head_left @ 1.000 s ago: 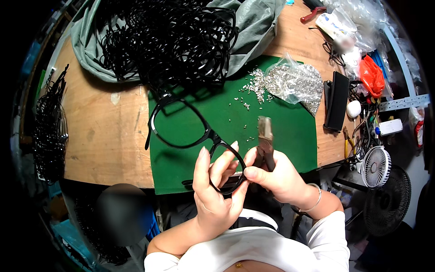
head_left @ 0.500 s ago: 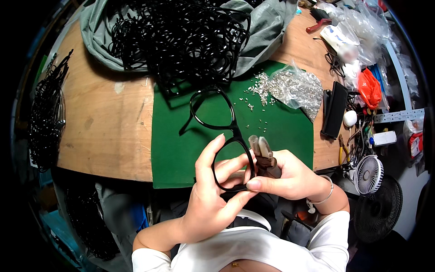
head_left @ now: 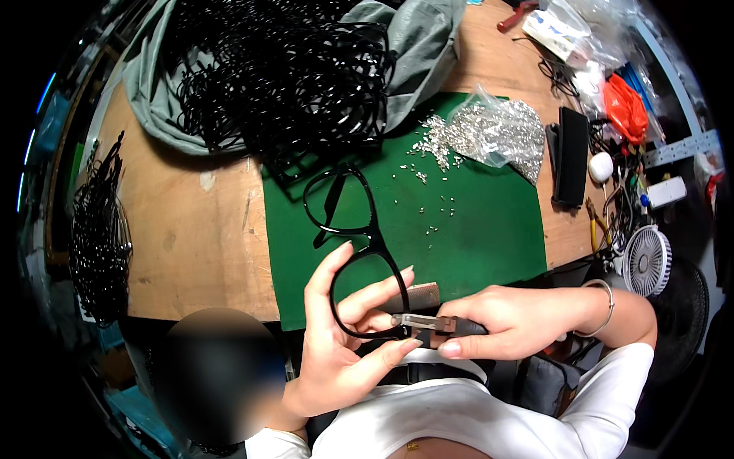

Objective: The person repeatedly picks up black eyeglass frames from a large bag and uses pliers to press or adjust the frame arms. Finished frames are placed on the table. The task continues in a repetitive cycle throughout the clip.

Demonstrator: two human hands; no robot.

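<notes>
A black glasses frame [head_left: 374, 237] is held upright by my left hand [head_left: 336, 344], whose fingers pass through and around its lower rim. One folded temple shows behind the upper rim. My right hand [head_left: 497, 325] grips pliers [head_left: 436, 324] with light jaw pads. Their jaws meet the hinge corner at the frame's lower end; I cannot tell if they are clamped on it. A small flat metal piece [head_left: 424, 295] shows just behind the pliers, at the edge of the green mat [head_left: 482, 237].
A grey-green sack [head_left: 145, 99] spilling black glasses frames [head_left: 290, 92] lies at the back. More black frames [head_left: 99, 237] are piled at left. A clear bag of small metal parts [head_left: 497, 130] has spilled on the mat. At right are a black case [head_left: 569, 157], yellow-handled pliers [head_left: 595, 227] and a white fan [head_left: 647, 260].
The pliers have swung from pointing away to pointing left, their jaws now at the frame's lower end. My right hand has moved right and nearer me; the glasses frame has shifted left.
</notes>
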